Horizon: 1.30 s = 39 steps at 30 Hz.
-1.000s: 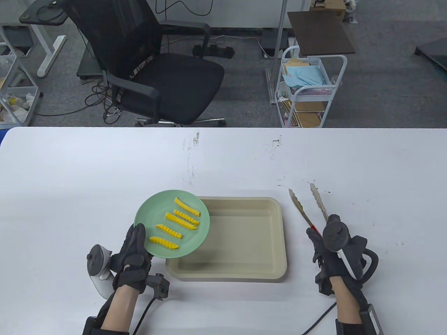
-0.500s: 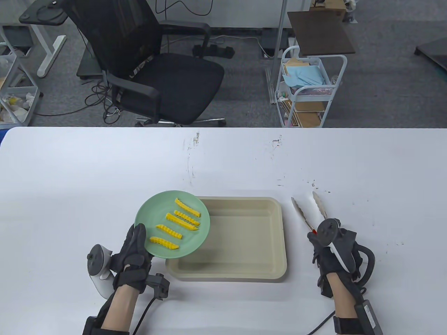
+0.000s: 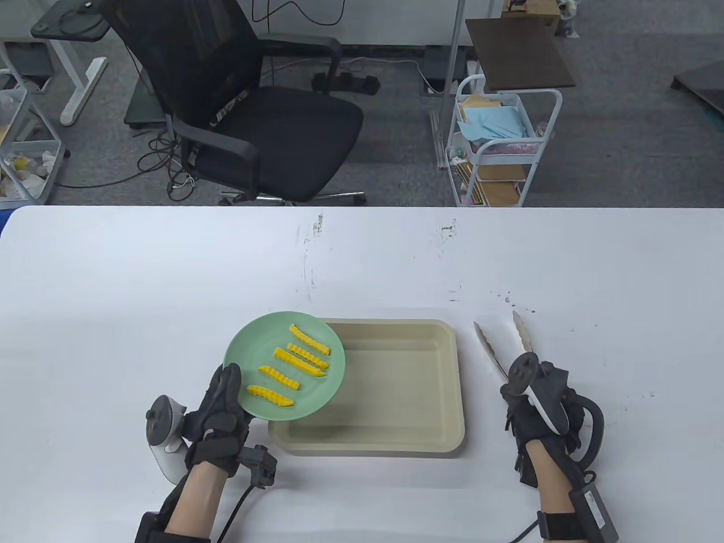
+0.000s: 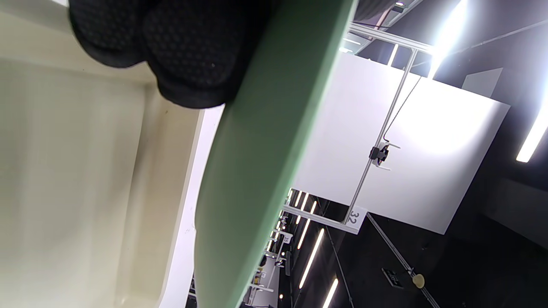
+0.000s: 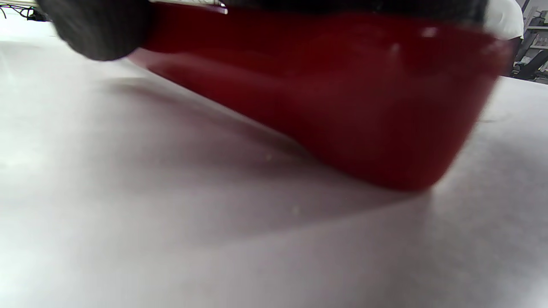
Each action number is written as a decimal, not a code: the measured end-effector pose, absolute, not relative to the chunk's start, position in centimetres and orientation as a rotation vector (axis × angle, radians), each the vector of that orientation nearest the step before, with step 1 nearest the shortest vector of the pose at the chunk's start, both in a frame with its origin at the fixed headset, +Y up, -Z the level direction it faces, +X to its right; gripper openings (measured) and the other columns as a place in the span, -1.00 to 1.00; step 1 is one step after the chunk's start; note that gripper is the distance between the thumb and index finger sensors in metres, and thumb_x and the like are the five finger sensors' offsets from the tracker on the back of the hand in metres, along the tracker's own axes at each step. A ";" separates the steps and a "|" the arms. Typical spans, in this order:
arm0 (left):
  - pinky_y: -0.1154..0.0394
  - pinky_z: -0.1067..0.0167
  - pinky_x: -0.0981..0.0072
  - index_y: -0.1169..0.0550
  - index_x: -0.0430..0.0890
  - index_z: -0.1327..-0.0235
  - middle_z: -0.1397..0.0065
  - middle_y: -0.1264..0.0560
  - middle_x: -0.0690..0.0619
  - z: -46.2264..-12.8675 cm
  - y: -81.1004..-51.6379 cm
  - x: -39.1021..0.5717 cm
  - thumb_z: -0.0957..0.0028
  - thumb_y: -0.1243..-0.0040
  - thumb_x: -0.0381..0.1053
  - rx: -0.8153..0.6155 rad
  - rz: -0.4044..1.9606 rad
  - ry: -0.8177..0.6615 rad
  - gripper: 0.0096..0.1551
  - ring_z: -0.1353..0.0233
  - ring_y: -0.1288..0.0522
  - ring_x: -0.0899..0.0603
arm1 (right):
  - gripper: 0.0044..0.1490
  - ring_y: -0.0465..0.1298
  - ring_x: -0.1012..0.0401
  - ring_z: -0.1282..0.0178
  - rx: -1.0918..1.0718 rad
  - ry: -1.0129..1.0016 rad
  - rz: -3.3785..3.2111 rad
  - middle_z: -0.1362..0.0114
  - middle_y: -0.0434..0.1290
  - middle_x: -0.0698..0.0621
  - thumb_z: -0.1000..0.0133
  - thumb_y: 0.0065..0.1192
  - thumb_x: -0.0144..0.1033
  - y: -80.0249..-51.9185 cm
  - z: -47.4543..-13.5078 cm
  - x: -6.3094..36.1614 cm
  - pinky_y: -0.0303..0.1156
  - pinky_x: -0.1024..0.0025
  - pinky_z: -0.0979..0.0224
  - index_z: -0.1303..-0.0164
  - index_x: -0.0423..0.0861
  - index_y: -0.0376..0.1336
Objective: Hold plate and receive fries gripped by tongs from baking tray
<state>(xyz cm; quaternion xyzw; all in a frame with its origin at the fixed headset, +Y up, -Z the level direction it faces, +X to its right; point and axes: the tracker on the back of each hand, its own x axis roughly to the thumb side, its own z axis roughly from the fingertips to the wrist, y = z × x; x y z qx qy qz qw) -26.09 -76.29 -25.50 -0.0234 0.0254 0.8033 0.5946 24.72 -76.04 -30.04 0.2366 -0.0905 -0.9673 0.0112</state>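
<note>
The left hand's fingers [image 4: 188, 55] press up against the underside of the green plate [image 3: 325, 384] while the thumb lies on its near-left rim, so the left hand [image 3: 218, 416] pinches the plate at its edge. The plate hangs tilted over the near-left corner of the baking tray [image 3: 447, 396], clear of the desk [image 3: 113, 294]. Five crinkle-cut fries [image 3: 300, 359] lie on it in a loose row, apart from one another.

The right hand [image 3: 540, 404] grips the red handle end of the tongs [image 3: 498, 345], low over the desk to the right of the tray; the two metal arms stand spread and carry nothing. How the fingers of that hand lie is hidden under the tracker.

The tray's floor shows bare, so the transfer looks complete or nearly so.

The plate appears stiff and light, probably plastic with a smooth face, so the fries would likely slide if it tipped further; a rim pinch with fingers beneath is a sound hold, kept level. The fries look rigid and ridged, best taken across the middle. The tongs seem springy, needing a steady squeeze near the handle.
</note>
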 end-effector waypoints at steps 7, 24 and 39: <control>-0.44 -0.05 -0.15 0.07 -0.33 -0.57 -0.35 -0.31 -0.16 -25.6 -76.2 -26.2 -0.37 0.30 0.11 -0.061 1.866 0.056 -0.26 0.12 -0.55 -0.08 | 0.17 0.44 -0.22 -0.30 0.746 -0.192 -3.088 -0.46 0.18 -0.24 0.05 0.04 0.36 -74.9 -29.1 24.1 0.46 -0.09 -0.13 -0.56 -0.21 -0.06; -0.49 -0.12 -0.18 -0.01 -0.16 -0.63 -0.33 -0.28 -0.11 -25.6 -75.0 -32.1 -0.36 0.18 0.05 0.083 1.854 0.222 -0.33 0.04 -0.64 -0.12 | 0.08 0.39 -0.21 -0.36 0.327 0.131 -3.199 -0.52 0.09 -0.24 0.04 0.04 0.34 -72.0 -26.6 18.4 0.42 -0.15 -0.19 -0.56 -0.09 -0.01; -0.44 -0.15 -0.29 0.02 -0.38 -0.55 -0.39 -0.24 -0.26 -25.7 -76.9 -36.6 -0.33 0.12 -0.08 0.125 1.788 0.492 -0.29 -0.14 -0.62 -0.27 | 0.07 0.40 -0.20 -0.35 0.190 0.052 -3.234 -0.52 0.05 -0.25 0.04 0.04 0.34 -72.2 -25.9 16.3 0.42 -0.15 -0.18 -0.55 -0.09 0.01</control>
